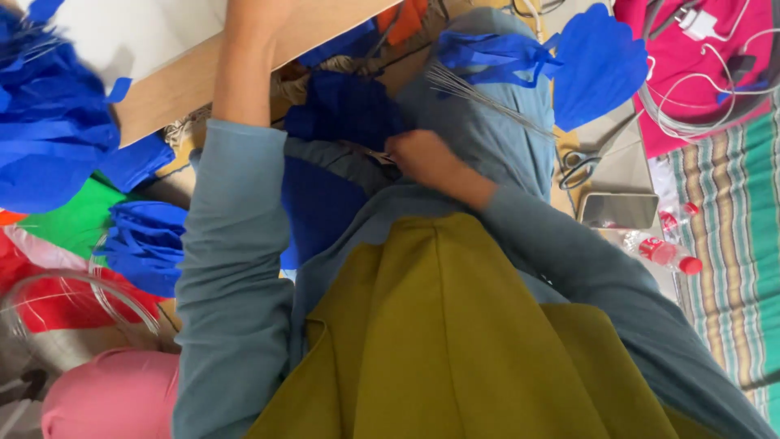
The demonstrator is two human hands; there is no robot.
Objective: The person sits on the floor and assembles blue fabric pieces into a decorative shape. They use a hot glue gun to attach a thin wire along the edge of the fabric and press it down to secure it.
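Blue tissue paper [345,110]: our right hand [422,158] pinches its folded edge.
We judge it light, soft, tearable; hold at the fold. Left hand unseen.

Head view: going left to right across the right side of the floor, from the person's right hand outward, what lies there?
Right hand on dark blue tissue paper → bundle of thin metal wires → metal scissors → clear plastic bottle with red cap → green striped mat.

Left hand [252,8] beyond top edge
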